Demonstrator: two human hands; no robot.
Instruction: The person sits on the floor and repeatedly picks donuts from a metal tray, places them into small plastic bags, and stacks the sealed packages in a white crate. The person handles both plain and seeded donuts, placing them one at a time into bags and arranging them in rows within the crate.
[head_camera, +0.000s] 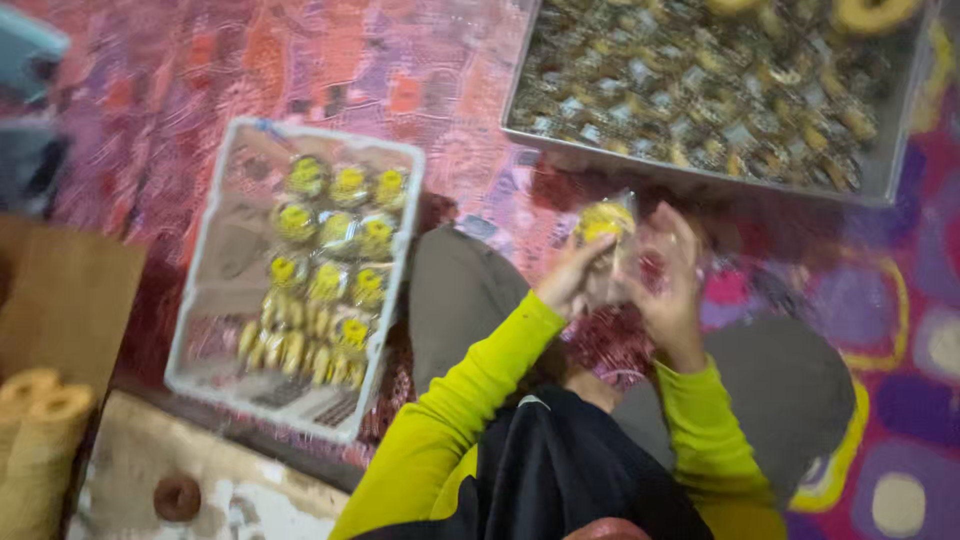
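A: Hands?
B: Left hand (572, 278) and right hand (668, 285) both pinch a clear packet (607, 225) with a yellow label, frame centre.
A: Other packs?
B: Yellow-labelled packs in white crate (200, 255), left; metal tray (884, 175) of wrapped pieces, upper right.

Whole frame motion-blurred; metal tray (880, 170) w/ unclear contents cut off at top, rolls (35, 440) at left edge.

Both hands, left (572, 278) and right (668, 285), on a clear packet (606, 222) of perhaps yellow pastry.
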